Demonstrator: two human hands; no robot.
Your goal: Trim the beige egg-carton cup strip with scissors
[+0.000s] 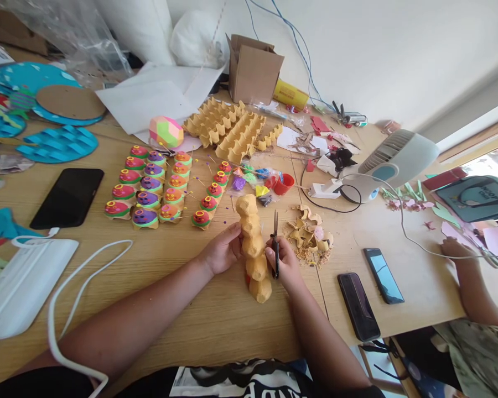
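My left hand (221,251) grips the middle of a yellow egg-carton strip (252,243) that lies along the wooden table (182,309). My right hand (285,264) presses against the strip's other side and holds black scissors (275,243), blades pointing up and away from me. A heap of yellow carton offcuts (308,232) lies just right of the scissors. Rows of painted carton cups (157,188) with pins stand beyond my left hand.
Egg trays (228,128), a cardboard box (253,69) and a fan (392,161) stand at the back. Phones lie at left (67,197) and right (358,305), (383,275). Another person's hand (460,251) rests at the right edge. A white device (20,284) with cable sits near left.
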